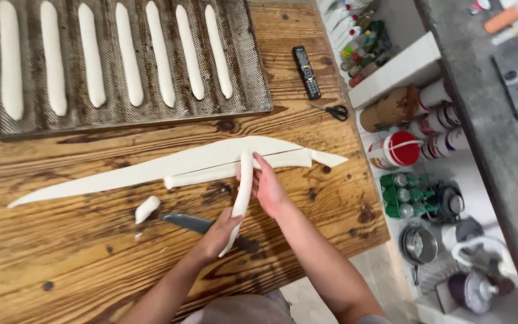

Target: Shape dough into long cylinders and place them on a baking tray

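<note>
Your left hand [220,231] and right hand [268,186] each hold a grip on one dough strip [242,195] — lifted above the wooden tabletop [61,252], beside the knife [190,223].

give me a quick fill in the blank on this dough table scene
1. Both hands, left hand and right hand, hold one strip of ____.
2. The perforated tray carries ____ dough sticks.
3. The knife lies on the ____ table.
4. Between the remote and the table's edge lie small ____.

Missing: dough; seven; wooden; scissors
</note>
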